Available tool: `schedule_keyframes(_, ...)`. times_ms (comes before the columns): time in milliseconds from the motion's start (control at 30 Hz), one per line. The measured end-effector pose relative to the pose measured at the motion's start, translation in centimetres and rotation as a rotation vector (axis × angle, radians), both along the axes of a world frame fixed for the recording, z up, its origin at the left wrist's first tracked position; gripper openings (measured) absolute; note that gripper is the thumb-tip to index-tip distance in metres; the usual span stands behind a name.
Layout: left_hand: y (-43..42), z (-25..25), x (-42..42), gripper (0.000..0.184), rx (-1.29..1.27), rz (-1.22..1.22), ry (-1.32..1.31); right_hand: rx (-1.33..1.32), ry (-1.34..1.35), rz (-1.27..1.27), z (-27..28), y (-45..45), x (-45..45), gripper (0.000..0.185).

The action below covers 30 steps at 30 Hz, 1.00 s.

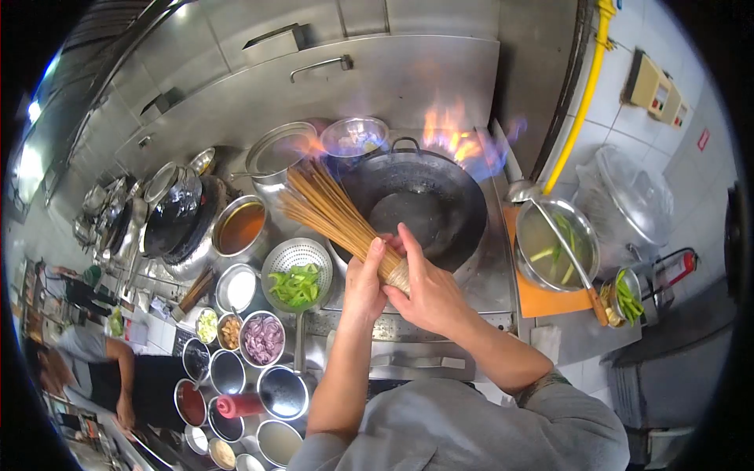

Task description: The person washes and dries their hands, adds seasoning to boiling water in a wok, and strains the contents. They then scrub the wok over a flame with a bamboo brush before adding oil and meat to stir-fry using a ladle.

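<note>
Right of the bamboo whisk (336, 213), a red label (703, 140) seems blurred.

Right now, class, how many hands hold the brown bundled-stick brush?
2: the left hand on the left side of the brush, the right hand on its right, by the pale bound end. None seems hidden.

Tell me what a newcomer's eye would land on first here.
Probably the flames, flaring at the far right side of the wok. Next, the brush of thin sticks, held slantwise in mid-view with its tips fanned out to the far left. Then the bright greens in the strainer left of the wok.
</note>
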<state>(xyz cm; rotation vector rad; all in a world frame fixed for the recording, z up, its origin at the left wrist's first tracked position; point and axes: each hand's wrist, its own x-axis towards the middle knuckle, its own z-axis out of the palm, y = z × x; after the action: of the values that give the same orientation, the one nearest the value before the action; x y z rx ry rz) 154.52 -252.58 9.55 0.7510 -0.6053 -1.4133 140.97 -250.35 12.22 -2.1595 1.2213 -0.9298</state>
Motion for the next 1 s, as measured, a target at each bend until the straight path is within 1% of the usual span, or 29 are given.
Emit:
schedule_keyframes(67, -0.2, -0.6, 0.6, 0.042, 0.042, -0.033, -0.058, -0.060, 0.000, 0.009, -1.0, 0.1, 0.1, 0.094)
schedule_keyframes(133, -0.3, -0.6, 0.3, 0.045, 0.087, -0.001, -0.076, -0.114, 0.033, 0.019, -2.1, -0.1, 0.1, 0.092)
schedule_keyframes(200, -0.3, -0.7, 0.4, 0.047, 0.104, -0.008, -0.071, -0.116, 0.021, 0.013, -2.7, 0.0, -0.1, 0.091)
schedule_keyframes(267, -1.1, -2.0, 0.9, 0.053, 0.128, -0.069, -0.100, -0.101, 0.004, 0.021, -2.9, -0.2, -0.3, 0.089)
schedule_keyframes(333, -1.8, -2.7, 1.4, 0.059, 0.147, -0.134, -0.141, -0.083, -0.164, 0.103, -3.9, -1.8, -0.8, 0.086)
schedule_keyframes(367, -2.1, -2.9, 2.1, 0.071, 0.098, -0.201, -0.238, -0.072, -0.243, 0.144, -4.5, -3.1, -1.3, 0.084)
schedule_keyframes(400, -1.7, -2.6, 3.1, 0.085, 0.113, -0.283, -0.492, 0.329, -0.372, 0.212, -4.3, -4.7, -2.8, 0.081)
schedule_keyframes(433, -1.2, -3.0, 3.5, 0.090, 0.091, -0.132, -0.776, 0.716, -0.492, 0.183, -3.8, -6.2, -4.3, 0.078)
schedule_keyframes(467, -0.6, -3.3, 3.9, 0.096, 0.062, 0.029, -1.054, 0.661, -0.395, 0.083, -3.3, -7.2, -5.5, 0.077)
schedule_keyframes(500, 0.7, -3.1, 4.9, 0.096, -0.021, 0.093, -1.184, 0.531, -0.244, -0.005, -2.7, -8.0, -6.8, 0.077)
schedule_keyframes(533, 1.4, -4.4, 5.9, 0.084, -0.189, 0.173, -1.239, 0.281, 0.077, -0.106, -3.3, -9.3, -8.4, 0.072)
schedule_keyframes(600, 3.1, -4.5, 5.7, 0.069, -0.294, 0.149, -1.411, 0.122, 0.410, -0.093, -2.3, -10.1, -10.6, 0.060)
schedule_keyframes(700, 3.5, -5.7, 3.2, 0.054, -0.519, 0.144, -1.617, 0.248, 0.858, 0.123, -1.0, -12.1, -9.8, 0.048)
schedule_keyframes(733, 3.1, -6.1, 2.6, 0.051, -0.515, 0.130, -1.622, 0.246, 0.872, 0.085, -1.3, -14.1, -8.8, 0.044)
schedule_keyframes(800, 1.9, -7.4, 1.1, 0.046, -0.508, 0.095, -1.620, 0.250, 0.909, 0.004, -4.4, -18.4, -5.8, 0.036)
schedule_keyframes(833, 1.3, -8.3, 0.6, 0.036, -0.580, 0.078, -1.541, 0.242, 0.863, -0.067, -6.8, -19.5, -4.7, 0.036)
schedule_keyframes(867, 0.8, -8.6, 0.1, 0.033, -0.563, 0.074, -1.541, 0.215, 0.811, -0.134, -8.0, -20.6, -3.6, 0.035)
schedule_keyframes(900, 0.7, -9.0, -0.1, 0.029, -0.544, 0.062, -1.550, 0.201, 0.820, -0.121, -7.8, -19.4, -3.1, 0.037)
schedule_keyframes(967, 0.8, -9.2, 0.4, 0.021, -0.529, 0.059, -1.530, 0.188, 0.917, 0.033, -5.0, -16.4, -5.6, 0.037)
schedule_keyframes(1000, 0.5, -9.4, 0.5, 0.021, -0.535, 0.080, -1.519, 0.174, 0.968, 0.106, -3.7, -16.2, -6.9, 0.037)
